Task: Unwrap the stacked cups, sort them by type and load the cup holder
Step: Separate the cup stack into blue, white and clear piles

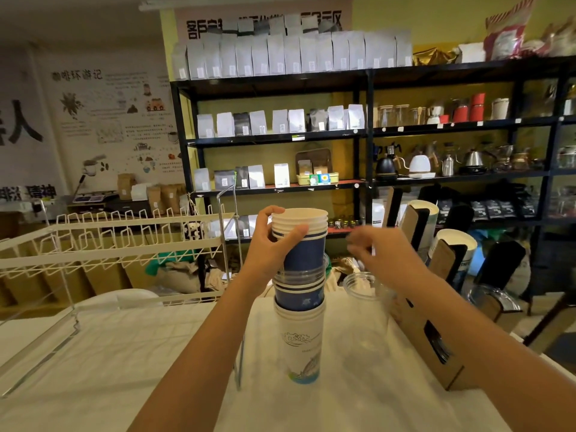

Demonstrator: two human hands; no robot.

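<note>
The left hand point(274, 241) is closed around the top of a tall stack of cups point(300, 294): the thumb lies across the blue cup just under the white rims, and the fingers curl over the back of the rims. The right hand point(371, 247) hangs in the air just to the right of the stack, touching nothing. Its fingers are bent loosely inward and motion blur smears them, so how far they are parted cannot be told.

The stack stands upright on the table point(124, 353), which is covered with a white cloth. It is mixed: white-rimmed blue paper cups on top, a clear plastic cup below them, another blue cup, then white printed cups at the bottom.

Just right of the stack stands a clear plastic cup point(363, 289), faint against the cloth; its lower part is hard to make out. Beyond it, a brown cardboard cup holder point(433, 344) runs along the right edge of the table, with dark slots in its side. What sits inside the slots is too dark to tell. The right forearm passes over its near end.

On the left, a white wire rack point(118, 241) stands at the back of the table, and its frame runs down the left side. The cloth between the rack and the stack is open, as is the near part of the table between the two forearms.

Behind the table, black shelves point(367, 132) carry bags, jars and kettles. The table's near edge is cut off by the frame.
</note>
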